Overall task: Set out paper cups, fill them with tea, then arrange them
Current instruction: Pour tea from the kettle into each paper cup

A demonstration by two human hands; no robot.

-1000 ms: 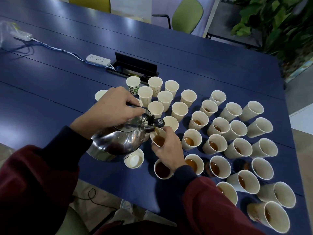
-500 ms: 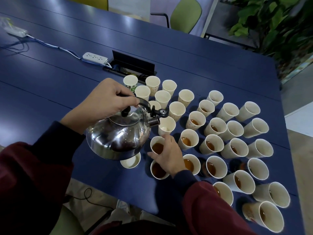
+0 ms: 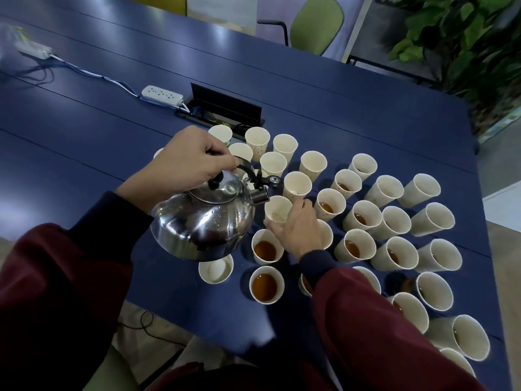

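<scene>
My left hand (image 3: 187, 162) grips the black handle of a shiny steel kettle (image 3: 203, 224), held above the blue table (image 3: 84, 142) with its spout pointing right. Right at the spout stands an empty paper cup (image 3: 277, 209), and my right hand (image 3: 298, 228) curls its fingers round that cup's side. Two cups filled with tea (image 3: 266, 251) (image 3: 265, 285) stand just below it. Several more paper cups spread to the right, some holding tea (image 3: 355, 246), others empty (image 3: 296, 185). An empty cup (image 3: 216, 270) sits partly under the kettle.
A white power strip (image 3: 162, 94) with its cable and an open black cable box (image 3: 225, 107) lie behind the cups. Green chairs (image 3: 317, 22) and a leafy plant (image 3: 465, 38) stand beyond the table's far edge. The table's near edge runs just below the cups.
My right hand set the freshly filled cup down and moved up to take hold of the empty cup at the spout. The kettle tipped back to level and rose a little.
</scene>
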